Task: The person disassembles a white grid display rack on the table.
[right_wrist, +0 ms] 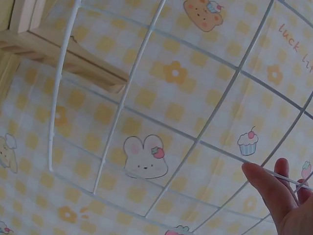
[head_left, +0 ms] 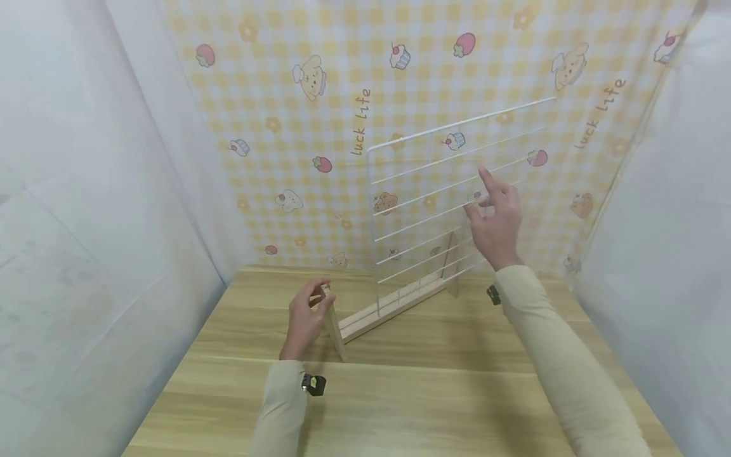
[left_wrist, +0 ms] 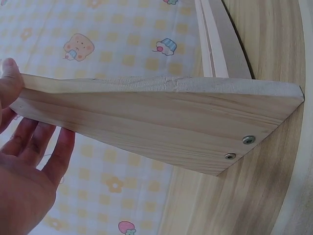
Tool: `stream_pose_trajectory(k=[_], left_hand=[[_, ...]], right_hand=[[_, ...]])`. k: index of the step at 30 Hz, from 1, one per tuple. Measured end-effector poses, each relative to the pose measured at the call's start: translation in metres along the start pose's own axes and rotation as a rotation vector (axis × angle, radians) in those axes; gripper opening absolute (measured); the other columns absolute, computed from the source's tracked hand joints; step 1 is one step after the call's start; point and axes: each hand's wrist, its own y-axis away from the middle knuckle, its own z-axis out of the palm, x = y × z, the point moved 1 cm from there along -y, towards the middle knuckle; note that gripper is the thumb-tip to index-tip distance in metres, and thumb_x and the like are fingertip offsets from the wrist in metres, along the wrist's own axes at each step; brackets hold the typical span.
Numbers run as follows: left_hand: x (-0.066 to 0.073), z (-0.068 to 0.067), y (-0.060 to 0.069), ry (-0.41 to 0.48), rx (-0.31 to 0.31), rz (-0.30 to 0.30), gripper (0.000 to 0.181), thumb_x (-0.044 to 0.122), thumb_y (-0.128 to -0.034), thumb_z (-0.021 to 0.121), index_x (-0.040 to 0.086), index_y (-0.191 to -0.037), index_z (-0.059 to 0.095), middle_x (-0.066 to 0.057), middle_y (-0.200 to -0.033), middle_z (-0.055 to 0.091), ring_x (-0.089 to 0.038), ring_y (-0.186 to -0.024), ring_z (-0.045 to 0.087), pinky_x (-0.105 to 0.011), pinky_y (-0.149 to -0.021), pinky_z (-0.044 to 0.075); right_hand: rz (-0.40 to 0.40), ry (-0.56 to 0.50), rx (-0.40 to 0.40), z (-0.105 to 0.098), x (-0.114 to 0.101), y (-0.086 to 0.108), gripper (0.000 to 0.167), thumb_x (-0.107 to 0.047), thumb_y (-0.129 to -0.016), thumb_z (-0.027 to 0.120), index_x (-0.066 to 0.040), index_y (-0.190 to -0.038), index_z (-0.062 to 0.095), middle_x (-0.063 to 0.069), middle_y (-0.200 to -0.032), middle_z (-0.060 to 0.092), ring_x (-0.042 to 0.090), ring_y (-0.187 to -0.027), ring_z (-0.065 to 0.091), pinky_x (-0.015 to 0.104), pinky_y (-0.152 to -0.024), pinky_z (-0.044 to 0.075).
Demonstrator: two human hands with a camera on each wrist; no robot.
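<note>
My left hand (head_left: 305,317) grips the upper end of a wooden side board (left_wrist: 156,125), thumb on one edge and fingers on the other. Two metal bolt heads (left_wrist: 249,140) show low on that board's outer face. A grooved wooden rail (head_left: 394,309) joins it to a second side board (head_left: 453,287) farther back. Rising from the rail is a white wire grid panel (head_left: 462,124), nearly upright and leaning a little. At the grid's right part, my right hand (head_left: 495,222) pinches a wire between thumb and fingers, its index finger pointing up.
The stand rests on a wood-grain table (head_left: 434,406). Behind hangs a yellow checked cloth (head_left: 354,57) with cartoon prints. White sheets enclose the left (head_left: 74,190) and right (head_left: 662,222) sides.
</note>
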Motion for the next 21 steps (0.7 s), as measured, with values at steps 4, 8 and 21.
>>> stream_pose_trajectory(k=[4,8,21], left_hand=[[0.0,-0.001,-0.001,-0.008,0.002,0.012,0.036,0.012,-0.0933,0.07,0.009,-0.128,0.063,-0.014,-0.118,0.063,-0.03,-0.11,0.061,-0.047,-0.104,0.056],[0.001,0.0,-0.001,-0.009,0.003,0.021,0.035,0.012,-0.0937,0.069,0.008,-0.128,0.063,-0.014,-0.118,0.062,-0.03,-0.109,0.061,-0.048,-0.104,0.056],[-0.001,0.0,-0.001,-0.016,0.004,0.032,0.035,0.01,-0.0929,0.07,0.009,-0.128,0.063,-0.017,-0.112,0.062,-0.033,-0.11,0.062,-0.052,-0.103,0.056]], right_hand=[[-0.017,0.05,-0.051,-0.011,0.013,0.011,0.063,0.003,-0.081,0.071,-0.015,-0.14,0.059,0.03,-0.114,0.059,0.042,-0.089,0.059,0.032,-0.082,0.039],[-0.001,0.105,-0.143,-0.021,0.025,0.027,0.063,0.0,-0.081,0.073,-0.014,-0.141,0.057,0.032,-0.115,0.058,0.044,-0.091,0.057,0.049,-0.092,0.04],[0.037,0.226,-0.378,-0.044,0.054,0.07,0.068,0.004,-0.081,0.073,-0.015,-0.144,0.054,0.032,-0.125,0.057,0.045,-0.088,0.064,0.066,-0.093,0.045]])
